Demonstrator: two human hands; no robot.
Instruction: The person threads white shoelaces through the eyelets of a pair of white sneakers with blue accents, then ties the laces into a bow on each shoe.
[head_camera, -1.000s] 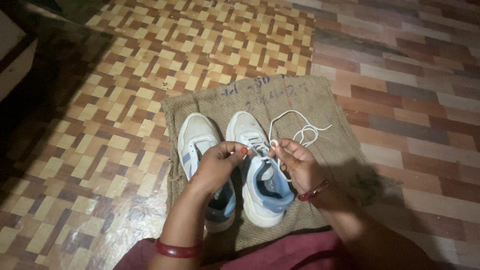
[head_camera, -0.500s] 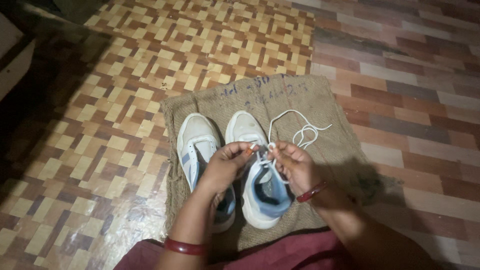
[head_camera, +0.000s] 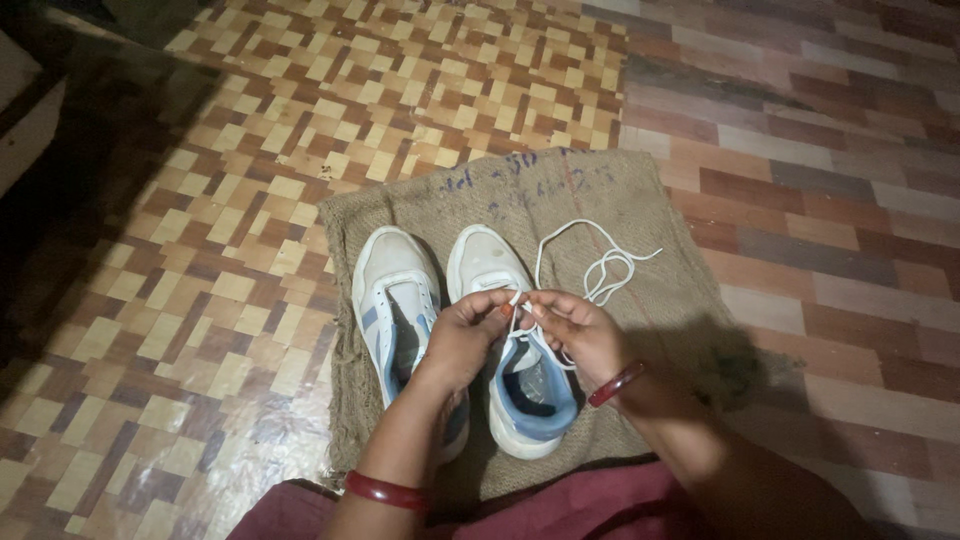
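Observation:
Two white and blue sneakers stand side by side on a burlap mat (head_camera: 640, 200). The left sneaker (head_camera: 392, 290) has no lace in it. Over the tongue of the right sneaker (head_camera: 515, 390) my left hand (head_camera: 468, 335) and my right hand (head_camera: 575, 330) meet, fingertips together, each pinching the white shoelace (head_camera: 600, 262). The lace's loose part curls in loops on the mat to the right of the shoe. Both wrists wear a red bangle.
The mat lies on a tiled floor, small brown and yellow checks (head_camera: 200, 300) to the left, longer reddish tiles (head_camera: 830, 200) to the right. Dark red cloth (head_camera: 560, 510) covers my lap at the bottom edge. A pale object (head_camera: 25, 110) sits in shadow at far left.
Both hands have drawn closer together over the right sneaker's eyelets, fingertips now touching at the lace. The sneakers and the loose lace loops stay put.

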